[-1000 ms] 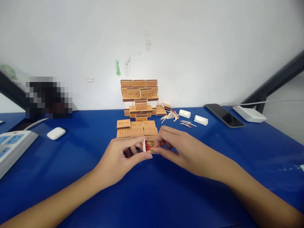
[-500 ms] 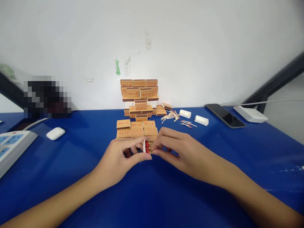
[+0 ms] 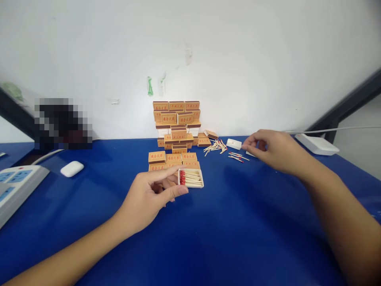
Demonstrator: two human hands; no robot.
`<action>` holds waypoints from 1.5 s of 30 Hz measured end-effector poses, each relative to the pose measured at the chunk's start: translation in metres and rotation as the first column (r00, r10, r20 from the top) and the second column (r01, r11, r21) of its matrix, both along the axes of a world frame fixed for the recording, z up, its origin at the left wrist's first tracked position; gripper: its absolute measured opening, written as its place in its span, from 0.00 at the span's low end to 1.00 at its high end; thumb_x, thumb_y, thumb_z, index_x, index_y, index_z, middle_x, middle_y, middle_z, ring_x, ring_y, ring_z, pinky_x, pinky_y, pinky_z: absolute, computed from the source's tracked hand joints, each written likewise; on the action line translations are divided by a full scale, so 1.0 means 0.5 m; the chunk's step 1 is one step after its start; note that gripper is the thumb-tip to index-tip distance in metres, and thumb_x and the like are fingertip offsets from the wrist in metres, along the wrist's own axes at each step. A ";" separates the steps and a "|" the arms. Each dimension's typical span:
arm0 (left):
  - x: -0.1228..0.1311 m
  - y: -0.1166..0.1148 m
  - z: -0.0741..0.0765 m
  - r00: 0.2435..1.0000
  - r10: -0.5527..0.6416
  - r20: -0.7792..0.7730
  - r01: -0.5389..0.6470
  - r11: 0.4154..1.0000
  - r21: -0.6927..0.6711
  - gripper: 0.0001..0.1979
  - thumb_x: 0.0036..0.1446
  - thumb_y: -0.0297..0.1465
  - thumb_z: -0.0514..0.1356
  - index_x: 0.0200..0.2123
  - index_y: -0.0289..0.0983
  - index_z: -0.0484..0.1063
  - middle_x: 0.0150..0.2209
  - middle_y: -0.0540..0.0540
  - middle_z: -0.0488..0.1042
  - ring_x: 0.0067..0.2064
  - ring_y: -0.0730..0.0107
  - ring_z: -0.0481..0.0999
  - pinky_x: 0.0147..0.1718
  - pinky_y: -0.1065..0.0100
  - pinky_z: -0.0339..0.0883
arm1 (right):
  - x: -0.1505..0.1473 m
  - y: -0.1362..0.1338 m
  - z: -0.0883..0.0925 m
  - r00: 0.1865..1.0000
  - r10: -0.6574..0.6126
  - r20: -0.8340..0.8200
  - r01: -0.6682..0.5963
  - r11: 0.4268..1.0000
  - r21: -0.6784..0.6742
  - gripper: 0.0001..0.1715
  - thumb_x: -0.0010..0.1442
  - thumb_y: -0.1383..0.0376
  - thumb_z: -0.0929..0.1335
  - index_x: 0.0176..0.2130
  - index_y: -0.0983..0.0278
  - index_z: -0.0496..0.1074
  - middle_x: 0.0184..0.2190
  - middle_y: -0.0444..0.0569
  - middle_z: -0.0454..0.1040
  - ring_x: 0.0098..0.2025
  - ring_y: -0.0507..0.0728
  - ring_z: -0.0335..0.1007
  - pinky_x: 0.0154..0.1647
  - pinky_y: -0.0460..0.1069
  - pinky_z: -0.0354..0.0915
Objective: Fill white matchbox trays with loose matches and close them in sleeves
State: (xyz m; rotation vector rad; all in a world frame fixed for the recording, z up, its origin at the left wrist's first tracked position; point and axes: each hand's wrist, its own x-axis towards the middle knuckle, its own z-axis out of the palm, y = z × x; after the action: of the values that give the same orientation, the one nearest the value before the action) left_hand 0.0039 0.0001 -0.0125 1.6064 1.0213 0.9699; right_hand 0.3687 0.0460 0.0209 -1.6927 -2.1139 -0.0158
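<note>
My left hand (image 3: 151,194) grips a white matchbox tray (image 3: 203,180) by its left end, thumb below and fingers above and behind. Inside the tray, matches (image 3: 192,178) lie side by side with their red heads to the left. Off to the right, my right hand (image 3: 269,150) hovers over a second white tray (image 3: 251,153), covering most of it. Its thumb and fingertips are close together; whatever they hold, if anything, cannot be made out. Near these fingertips lie another white tray (image 3: 234,143), a few loose matches (image 3: 237,157) and a larger match pile (image 3: 216,147).
A stack of orange matchboxes (image 3: 178,119) rises against the wall, with rows of flat matchboxes (image 3: 173,158) before it. A white earbud case (image 3: 72,169) and a power strip (image 3: 18,182) are at left. At far right sits a white device (image 3: 317,143) with a cable.
My right hand has left the filled tray and moved right and away from me to the white trays, covering the phone. My left hand still holds its tray, whose open top now shows more.
</note>
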 end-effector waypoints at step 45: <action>-0.003 -0.002 0.004 0.996 -0.004 -0.093 0.013 0.995 0.095 0.24 0.56 0.40 0.74 0.55 0.41 0.84 0.27 0.51 0.78 0.27 0.72 0.73 0.28 0.69 0.68 | 0.005 0.040 -0.075 0.993 0.090 0.075 -0.074 0.977 -0.198 0.16 0.68 0.59 0.63 0.35 0.61 0.76 0.35 0.53 0.78 0.35 0.60 0.73 0.38 0.53 0.65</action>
State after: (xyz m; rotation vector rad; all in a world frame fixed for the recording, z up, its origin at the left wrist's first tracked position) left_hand 0.0023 -0.0009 -0.0105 1.7472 1.0436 0.9589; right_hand 0.3710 0.0657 -0.0167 -1.7389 -2.3115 0.1527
